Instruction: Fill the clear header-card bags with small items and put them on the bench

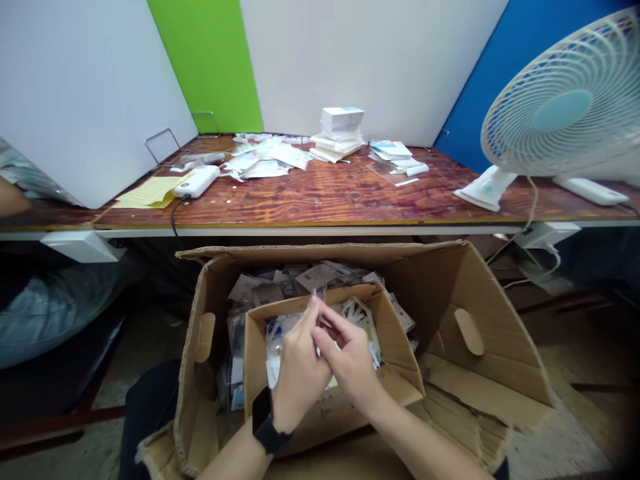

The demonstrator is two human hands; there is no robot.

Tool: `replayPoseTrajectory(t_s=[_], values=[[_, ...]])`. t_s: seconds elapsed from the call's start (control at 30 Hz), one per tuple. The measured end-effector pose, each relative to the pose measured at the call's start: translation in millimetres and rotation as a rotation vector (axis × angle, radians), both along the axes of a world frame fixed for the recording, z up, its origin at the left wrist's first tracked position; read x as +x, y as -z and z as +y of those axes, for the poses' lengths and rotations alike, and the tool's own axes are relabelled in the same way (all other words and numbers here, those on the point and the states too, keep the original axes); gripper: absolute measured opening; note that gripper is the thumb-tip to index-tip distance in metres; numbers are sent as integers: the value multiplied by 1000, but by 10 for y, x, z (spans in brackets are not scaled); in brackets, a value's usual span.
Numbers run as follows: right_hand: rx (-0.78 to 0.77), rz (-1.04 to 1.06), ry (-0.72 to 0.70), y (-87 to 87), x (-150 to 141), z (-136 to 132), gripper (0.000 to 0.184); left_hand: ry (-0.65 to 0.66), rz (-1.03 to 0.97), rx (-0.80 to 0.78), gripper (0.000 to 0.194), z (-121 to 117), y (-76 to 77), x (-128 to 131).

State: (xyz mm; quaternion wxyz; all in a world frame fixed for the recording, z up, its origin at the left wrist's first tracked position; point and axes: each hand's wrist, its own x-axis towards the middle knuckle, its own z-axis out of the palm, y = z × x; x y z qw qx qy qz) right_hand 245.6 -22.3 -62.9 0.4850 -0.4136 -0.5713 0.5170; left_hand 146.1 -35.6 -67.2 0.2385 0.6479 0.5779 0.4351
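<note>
Above the smaller cardboard box (334, 427), my left hand (300, 363) and my right hand (349, 357) meet with their fingertips pressed together. A sliver of something clear, perhaps plastic film, shows at the fingertips; the fingers hide most of whatever is between them. A dark watch (265, 417) is on my left wrist. Under my hands, the small box holds white strips (355, 310), clear bags and other small pieces. It sits inside a larger open carton (450, 300), among many flat packets (317, 275).
Behind the carton runs a wooden table (290, 203) with a heap of packets (267, 157), a stack of white cards (343, 120), yellow paper (147, 191) and a white power strip (197, 181). A fan (563, 110) stands at the right. Another person's arm (11, 198) shows at the left edge.
</note>
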Motion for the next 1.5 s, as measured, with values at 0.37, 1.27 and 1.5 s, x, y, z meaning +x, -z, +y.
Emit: replayPoseTrajectory(t_s=[0.37, 1.27, 1.5], values=[[-186, 96, 212, 12, 160, 154, 19, -337, -383, -171, 46, 183, -90, -218], [265, -54, 146, -139, 394, 240, 15, -61, -773, -277, 13, 165, -197, -442], [386, -109, 139, -131, 513, 156, 24, -71, -592, -128, 8, 47, -127, -441]])
